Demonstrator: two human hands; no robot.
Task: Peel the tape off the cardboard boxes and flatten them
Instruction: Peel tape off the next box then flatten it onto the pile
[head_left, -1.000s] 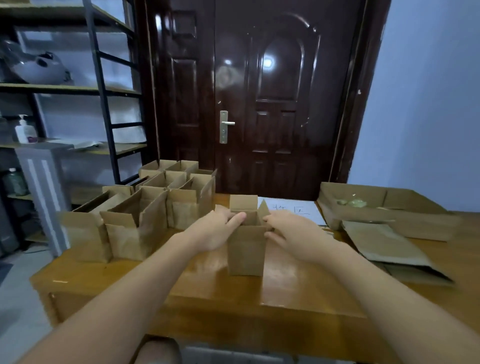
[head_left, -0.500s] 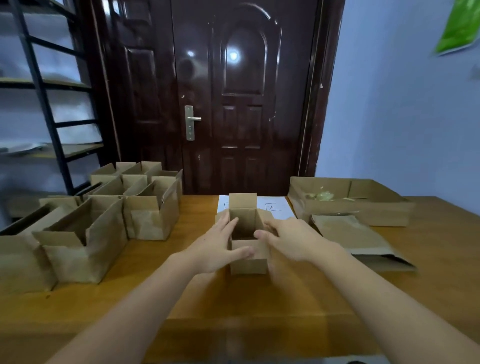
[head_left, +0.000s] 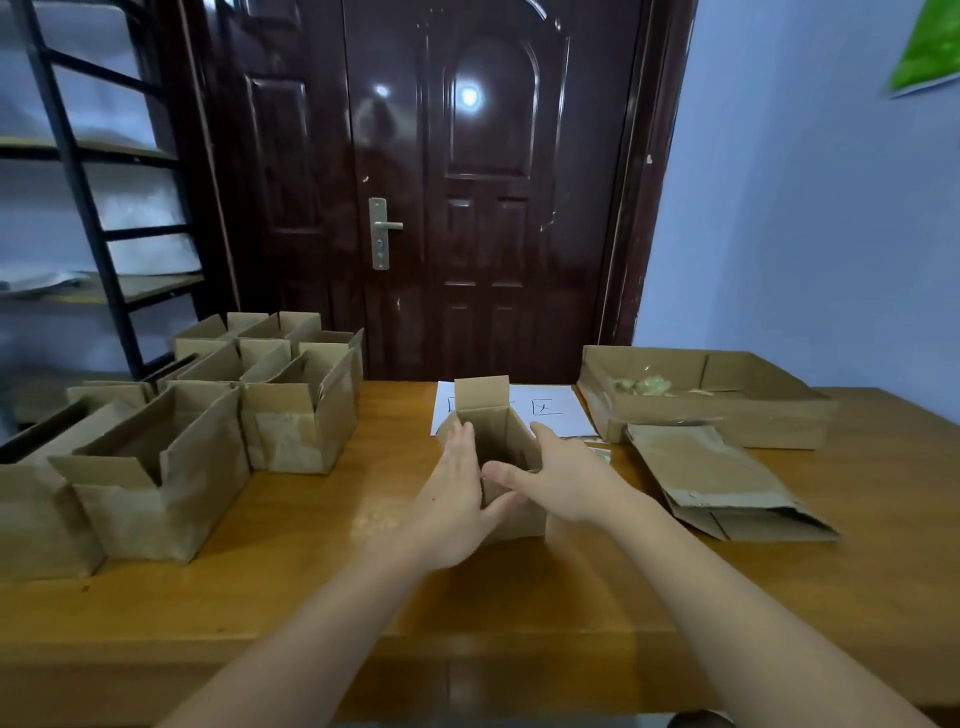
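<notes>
small box (head_left: 501, 441): stands upright near the middle of the table (head_left: 260, 582), top open, far flap raised.
left hand (head_left: 453, 499): flat against the box's left side, fingers straight and together, thumb across the near face.
right hand (head_left: 563, 480): on the box's right side, fingers stretched out, thumb reaching over the near rim; the far fingertips are hidden, so how firmly it holds i cannot tell.
paper sheet (head_left: 558, 413): white, marked, partly under the box on its far side.
open boxes (head_left: 218, 426): cluster along the left, well apart from the hands.
flattened box (head_left: 717, 480): lies to the right, near the right forearm.
shallow tray box (head_left: 701, 395): far right, with pale crumpled bits inside, possibly tape.
open room: bare wood between the cluster and the small box, and along the near edge.
door (head_left: 447, 187): dark, behind the table.
</notes>
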